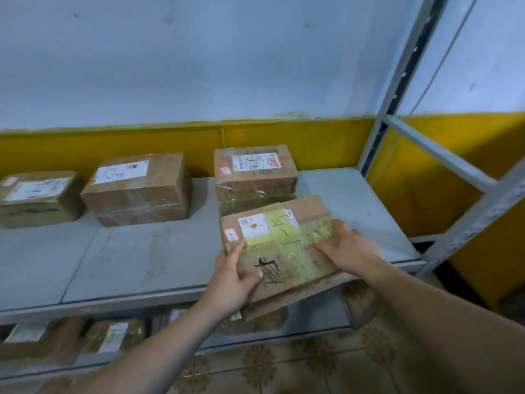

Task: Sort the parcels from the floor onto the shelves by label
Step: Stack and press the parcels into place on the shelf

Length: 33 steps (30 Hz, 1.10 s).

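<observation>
Head view, only one I've got. I see both hands on a flat brown cardboard parcel point(279, 245) wrapped in yellowed clear tape, white label and handwritten "5-1" on top, black scribble lower down. Left hand point(231, 280) clamps the parcel's near-left corner, thumb on top, fingers underneath. Right hand point(348, 247) lies on the right edge, fingers spread flat over the tape; can't tell if the fingers wrap under. Parcel is tilted, its far end over the grey metal shelf point(127, 260), its near end sticking out past the shelf's front edge. Can't tell whether the far end touches the shelf.

Just behind it, at the far side of the shelf, stands a taller brown taped box point(255, 177), label also marked "5-". Left of that, well apart, a brown cardboard box point(139, 189) with white label, then another brown box point(37, 199) at the far left edge. Grey steel upright post point(397, 89) of the rack at right. Lower shelf point(321, 317) carries more brown parcels, blurred. Patterned tile floor point(284, 365) near me. Wall behind is white over yellow.
</observation>
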Each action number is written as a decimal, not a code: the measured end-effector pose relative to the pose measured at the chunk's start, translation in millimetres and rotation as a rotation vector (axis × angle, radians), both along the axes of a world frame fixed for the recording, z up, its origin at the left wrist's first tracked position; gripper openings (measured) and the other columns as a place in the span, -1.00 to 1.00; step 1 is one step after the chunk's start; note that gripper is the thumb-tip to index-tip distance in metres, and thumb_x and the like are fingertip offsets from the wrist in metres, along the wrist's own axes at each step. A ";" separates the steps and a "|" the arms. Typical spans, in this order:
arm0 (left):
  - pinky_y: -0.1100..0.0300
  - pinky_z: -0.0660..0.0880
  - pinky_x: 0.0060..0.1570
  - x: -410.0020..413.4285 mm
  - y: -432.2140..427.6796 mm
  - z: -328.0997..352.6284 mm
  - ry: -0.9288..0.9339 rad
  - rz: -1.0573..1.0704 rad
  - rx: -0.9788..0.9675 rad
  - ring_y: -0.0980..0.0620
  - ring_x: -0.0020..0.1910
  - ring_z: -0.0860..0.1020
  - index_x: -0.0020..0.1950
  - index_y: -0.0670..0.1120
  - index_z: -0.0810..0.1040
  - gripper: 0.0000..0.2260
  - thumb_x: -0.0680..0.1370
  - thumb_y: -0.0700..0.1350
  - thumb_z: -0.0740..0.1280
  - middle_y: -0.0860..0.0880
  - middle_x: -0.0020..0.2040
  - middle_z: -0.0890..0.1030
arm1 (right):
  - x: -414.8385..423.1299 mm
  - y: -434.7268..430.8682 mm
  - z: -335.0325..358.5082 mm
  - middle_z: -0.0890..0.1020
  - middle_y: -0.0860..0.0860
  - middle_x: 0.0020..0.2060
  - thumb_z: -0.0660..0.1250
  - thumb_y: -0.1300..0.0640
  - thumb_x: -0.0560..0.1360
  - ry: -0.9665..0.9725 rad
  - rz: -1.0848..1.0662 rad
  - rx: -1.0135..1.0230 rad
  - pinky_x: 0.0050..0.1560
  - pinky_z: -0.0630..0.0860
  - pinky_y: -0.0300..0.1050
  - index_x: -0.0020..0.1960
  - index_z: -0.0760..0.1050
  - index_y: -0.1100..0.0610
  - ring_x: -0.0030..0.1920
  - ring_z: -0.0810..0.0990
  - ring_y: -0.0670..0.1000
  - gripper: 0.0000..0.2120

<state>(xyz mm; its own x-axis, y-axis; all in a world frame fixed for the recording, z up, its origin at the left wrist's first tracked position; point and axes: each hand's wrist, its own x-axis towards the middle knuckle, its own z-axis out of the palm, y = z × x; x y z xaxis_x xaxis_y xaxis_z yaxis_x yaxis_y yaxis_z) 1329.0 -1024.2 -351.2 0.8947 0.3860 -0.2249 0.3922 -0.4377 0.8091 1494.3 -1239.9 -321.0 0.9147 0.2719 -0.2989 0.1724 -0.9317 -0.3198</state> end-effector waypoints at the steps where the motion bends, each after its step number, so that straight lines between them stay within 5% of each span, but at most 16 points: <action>1: 0.14 0.18 0.44 5.5 -7.2 1.0 -0.014 -0.054 0.028 0.00 0.48 0.21 0.57 0.09 0.09 -0.26 0.50 0.03 0.42 0.01 0.52 0.08 | 1.4 -9.2 1.5 0.42 0.15 0.29 0.15 -0.37 0.53 -0.007 -0.038 -0.007 0.25 0.42 0.13 0.52 0.08 -0.08 0.26 0.47 0.24 -0.32; 6: -0.01 0.16 0.50 40.6 -42.7 -5.2 0.049 -0.324 0.131 -0.01 0.57 0.03 0.59 0.13 -0.12 -0.08 0.45 0.23 0.41 0.11 0.55 -0.32 | 16.9 -45.8 2.8 0.25 0.17 0.43 0.13 -0.27 0.55 -0.062 -0.135 -0.063 0.37 0.33 0.16 0.52 0.14 0.10 0.41 0.29 0.26 -0.32; 11: 0.04 0.14 0.50 86.9 -71.0 -1.1 0.089 -0.406 0.217 -0.07 0.57 0.06 0.59 0.15 -0.19 -0.12 0.49 0.28 0.32 0.04 0.54 -0.41 | 49.6 -68.1 -3.3 0.00 0.06 0.60 0.08 -0.41 0.51 -0.069 -0.117 -0.115 0.48 0.09 0.24 0.58 0.03 -0.08 0.56 0.01 0.22 -0.24; 19: -0.03 0.02 0.52 170.3 -108.5 10.9 0.240 -0.424 0.498 -0.14 0.58 -0.14 0.57 0.17 -0.25 -0.22 0.53 0.37 0.13 -0.11 0.55 -0.37 | 134.6 -91.9 -8.1 -0.10 0.06 0.61 -0.02 -0.40 0.54 -0.104 -0.002 -0.196 0.51 -0.10 0.33 0.58 0.01 -0.11 0.58 -0.17 0.20 -0.31; 27: -0.09 0.15 0.46 213.7 -73.5 40.6 0.106 -0.213 0.821 -0.13 0.52 0.09 0.56 0.05 0.14 -0.31 0.52 0.39 0.01 -0.08 0.55 0.16 | 171.0 -72.6 -10.2 -0.13 0.02 0.61 -0.09 -0.46 0.51 -0.114 0.177 -0.183 0.44 -0.24 0.46 0.60 -0.10 -0.11 0.58 -0.22 0.20 -0.22; 33: -0.23 -0.06 0.48 253.7 -12.7 43.4 0.271 -0.108 0.892 -0.16 0.57 -0.13 0.58 0.06 0.03 -0.31 0.56 0.31 0.16 -0.05 0.61 -0.09 | 180.0 -65.9 -13.7 -0.16 0.04 0.61 -0.14 -0.44 0.53 -0.135 0.196 -0.198 0.43 -0.28 0.43 0.60 -0.23 -0.11 0.58 -0.25 0.21 -0.23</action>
